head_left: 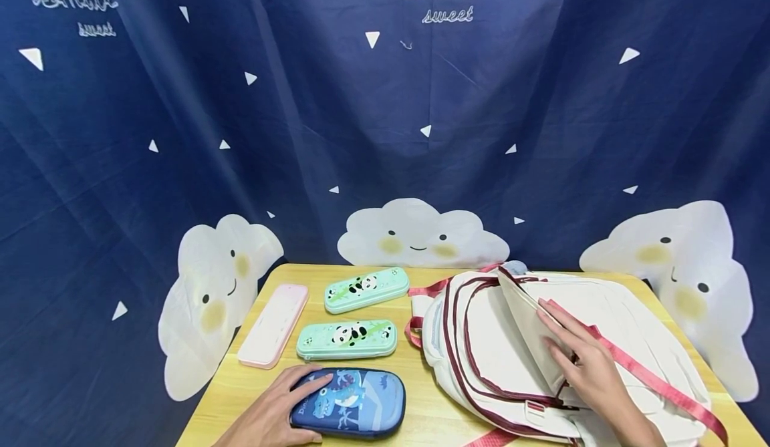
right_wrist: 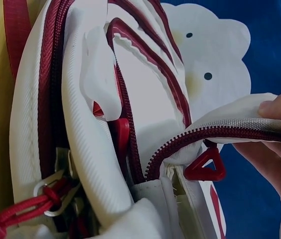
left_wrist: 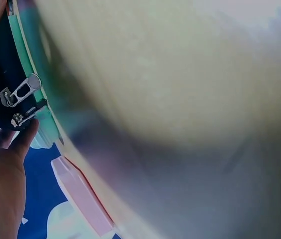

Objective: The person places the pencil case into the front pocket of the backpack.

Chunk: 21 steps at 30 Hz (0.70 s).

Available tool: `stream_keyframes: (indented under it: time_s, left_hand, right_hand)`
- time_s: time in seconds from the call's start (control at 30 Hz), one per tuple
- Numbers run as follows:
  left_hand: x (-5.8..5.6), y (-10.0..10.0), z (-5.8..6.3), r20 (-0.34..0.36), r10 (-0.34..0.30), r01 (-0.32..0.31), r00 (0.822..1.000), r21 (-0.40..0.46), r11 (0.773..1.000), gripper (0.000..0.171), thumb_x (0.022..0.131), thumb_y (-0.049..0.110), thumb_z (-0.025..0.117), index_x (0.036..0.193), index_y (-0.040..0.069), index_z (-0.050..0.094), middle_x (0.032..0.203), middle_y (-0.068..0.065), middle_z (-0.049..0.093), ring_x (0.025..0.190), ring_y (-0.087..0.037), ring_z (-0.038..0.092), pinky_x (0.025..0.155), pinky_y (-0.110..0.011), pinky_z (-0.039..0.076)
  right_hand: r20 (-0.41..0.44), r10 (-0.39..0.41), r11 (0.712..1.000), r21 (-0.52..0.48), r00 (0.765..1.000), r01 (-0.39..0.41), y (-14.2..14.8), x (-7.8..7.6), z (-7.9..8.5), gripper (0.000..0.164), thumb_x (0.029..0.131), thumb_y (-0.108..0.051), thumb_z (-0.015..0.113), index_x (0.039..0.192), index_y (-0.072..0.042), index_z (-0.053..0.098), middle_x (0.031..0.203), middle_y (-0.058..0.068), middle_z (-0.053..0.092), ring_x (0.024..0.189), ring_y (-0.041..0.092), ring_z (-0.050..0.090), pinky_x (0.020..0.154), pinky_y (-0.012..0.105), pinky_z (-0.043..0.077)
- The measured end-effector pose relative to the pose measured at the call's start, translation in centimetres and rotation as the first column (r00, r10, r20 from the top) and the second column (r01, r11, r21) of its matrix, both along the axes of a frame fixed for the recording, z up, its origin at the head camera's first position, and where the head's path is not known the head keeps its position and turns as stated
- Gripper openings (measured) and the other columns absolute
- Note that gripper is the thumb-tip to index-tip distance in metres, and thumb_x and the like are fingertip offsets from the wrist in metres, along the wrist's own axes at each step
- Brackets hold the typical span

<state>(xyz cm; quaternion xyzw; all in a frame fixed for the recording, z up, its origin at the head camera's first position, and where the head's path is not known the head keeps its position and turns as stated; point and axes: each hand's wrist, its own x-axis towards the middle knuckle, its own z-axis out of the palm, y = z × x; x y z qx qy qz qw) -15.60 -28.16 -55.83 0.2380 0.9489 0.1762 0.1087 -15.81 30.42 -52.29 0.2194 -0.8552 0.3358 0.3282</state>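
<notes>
A dark blue pencil case (head_left: 357,400) with a dinosaur picture lies at the table's front. My left hand (head_left: 271,407) grips its left end, fingers over the top and thumb at the near side. In the left wrist view, metal zip pulls (left_wrist: 25,89) show on the end of the case. At the right lies a white backpack (head_left: 637,327) with dark red zips, its front pocket unzipped. My right hand (head_left: 580,360) holds the pocket's flap (head_left: 526,330) up by its edge. From the right wrist view, the thumb is over the flap (right_wrist: 245,114) with fingers behind.
Two mint panda pencil cases, one nearer (head_left: 349,339) and one farther (head_left: 367,290), lie behind the blue one. A pink case (head_left: 273,327) is at the table's left edge. A red strap (head_left: 662,387) crosses the backpack. Behind the wooden table (head_left: 415,380) hangs a navy curtain (head_left: 313,99).
</notes>
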Motion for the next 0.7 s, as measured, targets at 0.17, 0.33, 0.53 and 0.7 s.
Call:
stream_keyframes:
  time_s: [0.17, 0.33, 0.53, 0.7]
  left_hand:
    - [0.0, 0.5, 0.4, 0.006, 0.013, -0.013, 1.0, 0.004, 1.0, 0.087, 0.084, 0.093, 0.06, 0.161, 0.062, 0.035, 0.167, 0.01, 0.041, 0.139, -0.025, 0.049, 0.109, -0.065, 0.053]
    - [0.1, 0.9, 0.3, -0.063, 0.014, -0.014, 0.998, -0.001, 1.0, 0.087, 0.084, 0.092, 0.061, 0.161, 0.061, 0.035, 0.167, 0.011, 0.042, 0.141, -0.024, 0.05, 0.11, -0.063, 0.054]
    - [0.3, 1.7, 0.9, -0.118, 0.027, -0.027, 0.993, 0.004, 1.0, 0.086, 0.085, 0.088, 0.066, 0.161, 0.059, 0.038, 0.167, 0.008, 0.044, 0.141, -0.024, 0.05, 0.109, -0.063, 0.054]
    - [0.4, 2.4, 1.3, -0.188, 0.023, -0.024, 0.982, -0.003, 1.0, 0.086, 0.085, 0.084, 0.071, 0.16, 0.059, 0.04, 0.164, 0.007, 0.048, 0.14, -0.022, 0.05, 0.106, -0.059, 0.057]
  right_hand:
    - [0.007, 0.001, 1.0, -0.006, 1.0, -0.001, 0.0, 0.1, 0.0, 0.062, 0.11, -0.051, 0.056, 0.14, 0.001, 0.072, 0.15, 0.023, 0.066, 0.154, 0.0, 0.046, 0.121, 0.008, 0.033]
    - [-0.027, 0.008, 1.0, -0.012, 1.0, -0.008, -0.1, 0.1, 0.0, 0.059, 0.111, -0.049, 0.057, 0.138, 0.001, 0.073, 0.148, 0.023, 0.067, 0.153, 0.0, 0.048, 0.12, 0.007, 0.035]
    - [-0.029, 0.007, 1.0, -0.014, 1.0, -0.007, -0.2, 0.2, 0.0, 0.059, 0.111, -0.049, 0.057, 0.138, 0.001, 0.073, 0.148, 0.023, 0.067, 0.153, -0.002, 0.047, 0.121, 0.008, 0.034]
    - [-0.042, 0.004, 1.0, -0.012, 0.999, -0.005, -0.3, 0.2, 0.0, 0.058, 0.111, -0.048, 0.057, 0.138, 0.0, 0.073, 0.147, 0.022, 0.068, 0.152, -0.001, 0.049, 0.12, 0.007, 0.035]
